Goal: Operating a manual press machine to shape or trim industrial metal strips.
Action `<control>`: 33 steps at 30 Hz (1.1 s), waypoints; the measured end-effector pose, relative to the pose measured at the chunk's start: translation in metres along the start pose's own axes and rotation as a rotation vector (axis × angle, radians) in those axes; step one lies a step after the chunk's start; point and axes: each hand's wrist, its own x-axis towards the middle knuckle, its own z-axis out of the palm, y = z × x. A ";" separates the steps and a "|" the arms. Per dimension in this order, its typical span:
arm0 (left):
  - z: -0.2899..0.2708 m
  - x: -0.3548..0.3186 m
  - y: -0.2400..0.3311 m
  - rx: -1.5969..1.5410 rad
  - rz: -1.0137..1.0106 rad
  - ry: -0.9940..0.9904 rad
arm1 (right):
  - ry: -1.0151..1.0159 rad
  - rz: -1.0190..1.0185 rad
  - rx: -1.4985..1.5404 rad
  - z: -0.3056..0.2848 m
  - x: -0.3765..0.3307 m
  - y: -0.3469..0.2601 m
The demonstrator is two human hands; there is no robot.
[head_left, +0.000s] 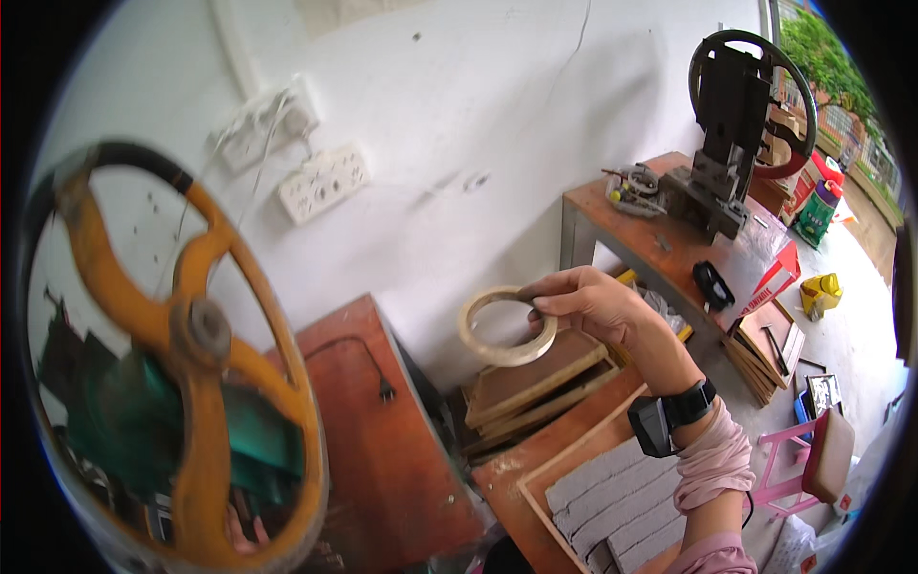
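R hand (pixel 591 304) pinches 1 pale ring (pixel 507 325) by its rim, held in air above stacked wood boards (pixel 535 383). L hand (pixel 244 531) mostly hidden behind 1 orange handwheel (pixel 191 330); grip can't be told. 2 presses in view.

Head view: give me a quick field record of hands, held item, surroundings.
right hand: raised, fingers pinching a pale ring
left hand: only partly visible at lower edge, under the orange handwheel; grip unclear
wrist: black watch-like device
below ring: stacked wooden boards
lower right: tray of grey strips
far bench: black press
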 end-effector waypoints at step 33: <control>-0.207 -0.116 0.065 -1.130 -0.341 0.031 | 0.094 -0.877 -0.729 0.484 -0.230 0.225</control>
